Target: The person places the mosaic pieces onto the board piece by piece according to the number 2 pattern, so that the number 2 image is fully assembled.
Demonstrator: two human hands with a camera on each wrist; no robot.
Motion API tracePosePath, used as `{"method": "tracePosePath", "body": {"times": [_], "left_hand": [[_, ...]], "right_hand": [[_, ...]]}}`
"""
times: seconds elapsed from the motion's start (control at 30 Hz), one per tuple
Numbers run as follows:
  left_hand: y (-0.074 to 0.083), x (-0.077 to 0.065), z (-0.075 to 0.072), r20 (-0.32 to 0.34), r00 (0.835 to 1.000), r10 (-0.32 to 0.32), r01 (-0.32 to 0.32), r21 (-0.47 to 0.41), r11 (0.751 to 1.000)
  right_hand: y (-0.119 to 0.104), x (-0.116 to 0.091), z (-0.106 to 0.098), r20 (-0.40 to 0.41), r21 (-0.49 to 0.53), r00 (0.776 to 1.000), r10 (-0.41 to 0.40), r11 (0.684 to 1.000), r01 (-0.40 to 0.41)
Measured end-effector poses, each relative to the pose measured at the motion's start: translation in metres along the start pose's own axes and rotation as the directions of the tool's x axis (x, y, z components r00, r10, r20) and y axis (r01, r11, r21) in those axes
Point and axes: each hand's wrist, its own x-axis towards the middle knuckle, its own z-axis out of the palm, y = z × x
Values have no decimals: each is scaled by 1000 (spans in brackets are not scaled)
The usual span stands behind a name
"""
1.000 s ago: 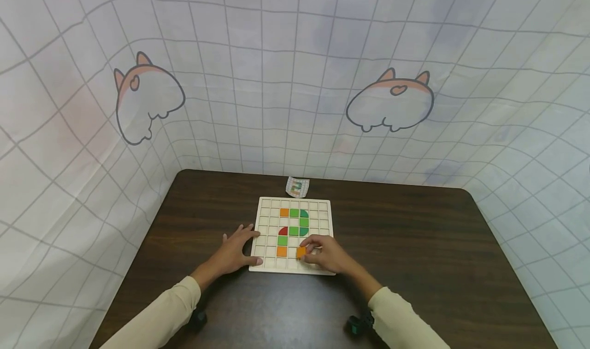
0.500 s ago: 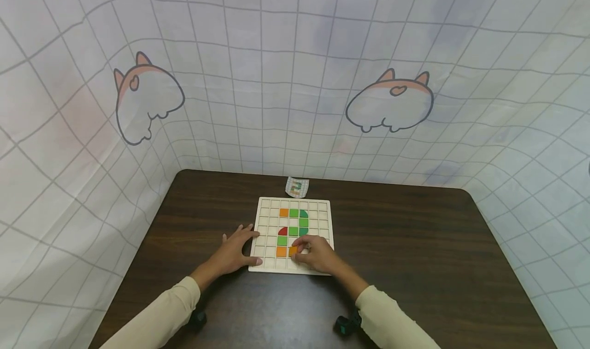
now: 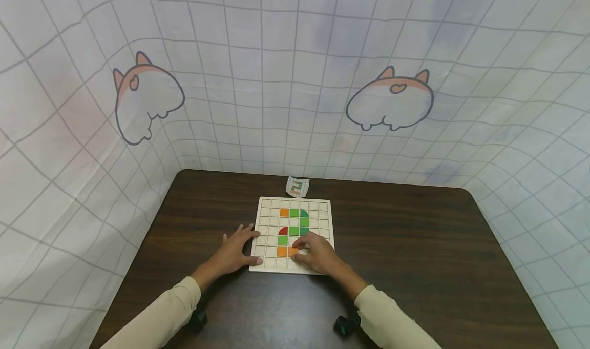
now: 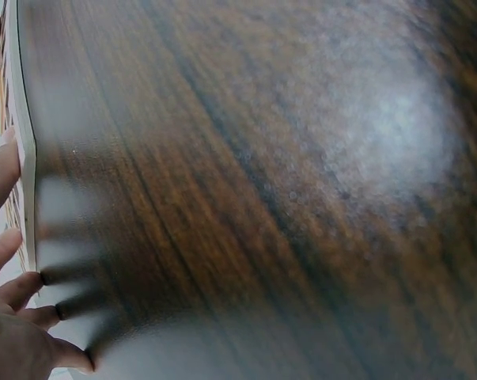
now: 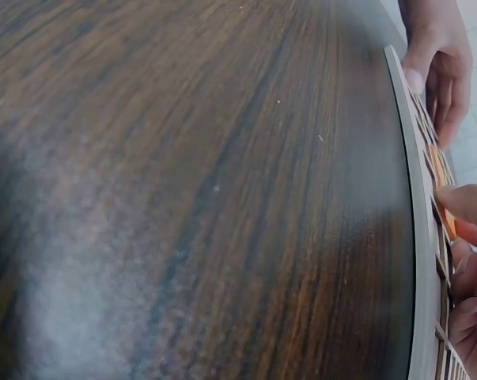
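A cream gridded board (image 3: 269, 265) lies on the table, with square and quarter-round tiles in its cells. My left hand (image 3: 232, 250) rests at its left side, fingers spread, thumb and forefinger on the edge. My right hand (image 3: 318, 254) pinches an orange square tile (image 3: 292, 251) between thumb and fingers, at the cell right of another orange tile (image 3: 281, 251). In the right wrist view, the thumb touches the orange tile (image 5: 449, 228) low over the grid. Above are a green square (image 3: 282, 240), a red quarter-round tile (image 3: 283, 231) and several more green tiles.
A small printed card (image 3: 297, 187) with a coloured grid pattern lies behind the board. The dark wooden table (image 3: 415, 246) extends to both sides. White gridded cloth (image 3: 276, 82) hangs behind and beside it. Black devices (image 3: 345, 326) sit by the wrists.
My right hand has carried the orange tile left, to beside the other orange tile, where it now lies level with it. My left hand has stayed in place.
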Motion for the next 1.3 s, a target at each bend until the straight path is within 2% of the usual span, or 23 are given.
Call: {"method": "tracePosePath", "body": {"times": [0.33,0.5,0.73,0.87,0.97,1.1,1.3], "left_hand": [[1,-1,0,-3,1000,-4,4,-2,1000],[2,-1,-1,-1,1000,-8,8,-2,1000],[2,0,0,-4,1000,-10,10,17,1000],[3,0,0,-5,1000,-14,14,16,1000],[2,0,0,-6,1000,-12,12,13,1000],[2,0,0,-5,1000,-9,9,11,1000],[2,1,0,-3,1000,1,-1,16,1000]], "right_hand": [[3,-3,-3,-33,-10,999,-17,1000,17],[11,-10,-14,-51,57,998,-26,998,29],[39,-31,-40,-61,158,998,13,987,-3],[53,-45,-57,-49,145,998,43,989,-36],[63,-56,-66,-33,113,999,34,993,-30],[75,-69,-72,1,60,1000,13,998,-13],[82,-80,-75,84,21,995,56,998,-58]]}}
